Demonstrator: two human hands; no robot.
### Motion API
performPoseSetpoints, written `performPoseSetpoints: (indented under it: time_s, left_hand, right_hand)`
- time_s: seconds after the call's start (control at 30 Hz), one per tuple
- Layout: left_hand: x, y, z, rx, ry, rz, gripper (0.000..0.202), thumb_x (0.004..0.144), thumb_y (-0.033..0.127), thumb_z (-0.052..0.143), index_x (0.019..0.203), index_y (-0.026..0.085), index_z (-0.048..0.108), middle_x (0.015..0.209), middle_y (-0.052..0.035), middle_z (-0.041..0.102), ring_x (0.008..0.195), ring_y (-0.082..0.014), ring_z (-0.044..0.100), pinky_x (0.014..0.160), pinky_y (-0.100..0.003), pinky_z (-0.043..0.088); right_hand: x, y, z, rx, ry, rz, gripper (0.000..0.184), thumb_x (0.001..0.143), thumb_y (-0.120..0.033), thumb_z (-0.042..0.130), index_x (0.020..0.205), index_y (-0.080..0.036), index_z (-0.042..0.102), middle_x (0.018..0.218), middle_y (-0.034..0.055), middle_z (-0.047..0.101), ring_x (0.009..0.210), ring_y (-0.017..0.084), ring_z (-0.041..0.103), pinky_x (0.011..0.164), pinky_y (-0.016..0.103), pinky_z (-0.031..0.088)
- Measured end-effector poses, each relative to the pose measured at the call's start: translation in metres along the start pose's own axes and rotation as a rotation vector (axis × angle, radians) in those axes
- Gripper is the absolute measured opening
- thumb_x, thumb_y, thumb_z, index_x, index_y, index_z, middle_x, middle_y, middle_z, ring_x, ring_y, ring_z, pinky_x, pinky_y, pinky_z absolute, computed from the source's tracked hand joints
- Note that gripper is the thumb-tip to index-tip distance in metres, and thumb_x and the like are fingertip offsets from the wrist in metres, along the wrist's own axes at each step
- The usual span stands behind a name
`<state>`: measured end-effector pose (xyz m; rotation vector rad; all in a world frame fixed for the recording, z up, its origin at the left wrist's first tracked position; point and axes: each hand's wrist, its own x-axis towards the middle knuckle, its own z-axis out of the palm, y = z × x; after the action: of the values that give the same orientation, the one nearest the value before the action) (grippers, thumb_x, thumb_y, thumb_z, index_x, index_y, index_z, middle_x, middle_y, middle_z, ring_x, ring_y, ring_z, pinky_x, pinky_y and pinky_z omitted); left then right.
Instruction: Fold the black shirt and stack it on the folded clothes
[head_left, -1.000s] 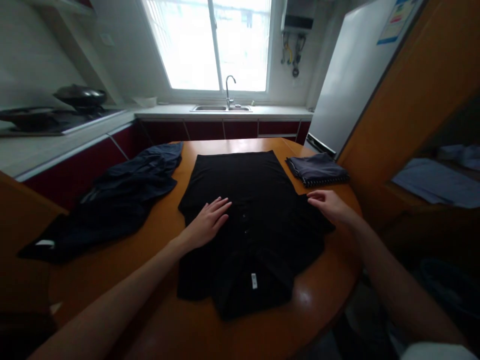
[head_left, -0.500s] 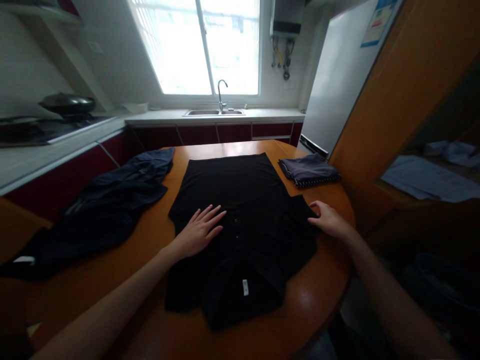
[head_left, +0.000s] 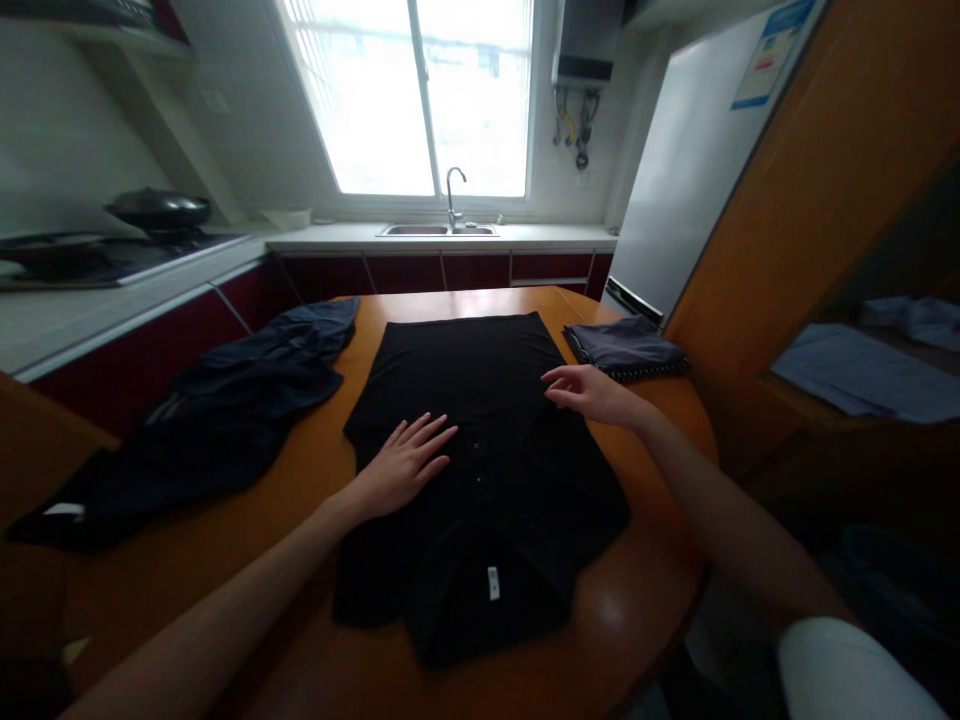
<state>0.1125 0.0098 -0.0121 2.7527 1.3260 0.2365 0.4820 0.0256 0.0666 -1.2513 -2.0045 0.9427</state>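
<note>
A black polo shirt (head_left: 480,400) lies flat on the round wooden table (head_left: 645,590), its collar and white label towards me. My left hand (head_left: 409,462) rests open and flat on the shirt's left chest, fingers spread, beside the buttons. My right hand (head_left: 592,393) is over the shirt's right side with its fingers pointing left and pinched together on the right sleeve, which is now drawn in over the body. The dark cloth hides the exact fold.
A crumpled dark garment (head_left: 225,410) lies on the table's left part. A folded grey garment (head_left: 626,350) sits at the far right of the table. Behind are a counter with a sink (head_left: 439,230), a wok (head_left: 159,210) and a white fridge (head_left: 690,170).
My right hand has moved left and away from me, from the shirt's right edge onto its body, bringing the right sleeve inwards. My left hand has stayed pressed on the shirt.
</note>
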Motion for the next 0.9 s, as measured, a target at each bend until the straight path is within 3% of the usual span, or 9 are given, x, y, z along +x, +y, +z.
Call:
performPoseSetpoints:
  time_s: [0.13,0.27,0.4,0.53,0.67,0.8,0.9]
  left_hand:
    - [-0.001,-0.002,0.002,-0.015,0.029,0.010,0.052,0.103,0.051,0.036,0.153,0.033,0.038,0.160,-0.0043,0.035,0.150,-0.0293,0.026,0.119,-0.060,0.021]
    - [-0.001,0.001,-0.002,-0.055,0.085,0.037,0.052,0.103,0.049,0.039,0.152,0.030,0.040,0.158,-0.0053,0.039,0.149,-0.0290,0.029,0.119,-0.059,0.023]
    - [0.010,0.021,-0.022,-0.127,0.134,0.170,0.047,0.100,0.044,0.049,0.144,0.029,0.051,0.146,-0.0072,0.053,0.136,-0.0259,0.048,0.114,-0.047,0.038]
    - [0.041,0.059,-0.035,-0.048,0.040,0.362,0.040,0.100,0.032,0.053,0.139,0.030,0.055,0.129,-0.0054,0.063,0.116,-0.0212,0.061,0.103,-0.036,0.048]
    - [0.076,0.087,-0.029,0.099,-0.012,0.521,0.036,0.099,0.021,0.050,0.133,0.026,0.060,0.124,-0.0073,0.063,0.108,-0.0200,0.062,0.096,-0.034,0.049]
    - [0.094,0.091,-0.027,0.153,-0.009,0.582,0.029,0.101,0.020,0.045,0.114,0.021,0.070,0.113,-0.0071,0.066,0.098,-0.0187,0.063,0.090,-0.033,0.050]
    - [0.094,0.082,-0.034,0.138,0.038,0.563,0.030,0.101,0.021,0.044,0.113,0.022,0.071,0.113,-0.0065,0.066,0.099,-0.0184,0.062,0.092,-0.034,0.049]
  right_hand:
    - [0.031,0.032,-0.013,-0.159,-0.031,-0.090,0.034,0.085,-0.026,0.068,0.117,-0.014,0.068,0.101,0.0085,0.074,0.086,0.016,0.066,0.079,0.028,0.054]
    - [0.033,0.065,-0.019,-0.318,0.001,-0.078,0.027,0.084,-0.028,0.071,0.108,-0.015,0.072,0.100,0.0082,0.073,0.089,0.018,0.067,0.085,0.031,0.052]
    - [0.028,0.085,-0.019,-0.325,-0.015,-0.071,0.027,0.084,-0.029,0.071,0.108,-0.017,0.073,0.105,0.0080,0.072,0.095,0.019,0.067,0.088,0.031,0.051]
    - [0.031,0.091,-0.017,-0.427,-0.025,-0.065,0.020,0.084,-0.026,0.071,0.101,-0.016,0.074,0.099,0.0069,0.071,0.089,0.018,0.065,0.084,0.028,0.050]
    - [0.033,0.091,-0.013,-0.542,0.007,-0.027,0.012,0.086,-0.025,0.070,0.092,-0.017,0.075,0.094,0.0058,0.069,0.087,0.017,0.063,0.080,0.026,0.046]
    - [0.031,0.088,-0.009,-0.609,0.043,0.033,0.013,0.089,-0.030,0.068,0.089,-0.018,0.073,0.097,0.0061,0.069,0.090,0.018,0.061,0.079,0.027,0.042]
    - [0.031,0.087,-0.007,-0.648,0.058,0.048,0.016,0.091,-0.033,0.067,0.089,-0.019,0.073,0.102,0.0074,0.068,0.099,0.021,0.060,0.082,0.030,0.041]
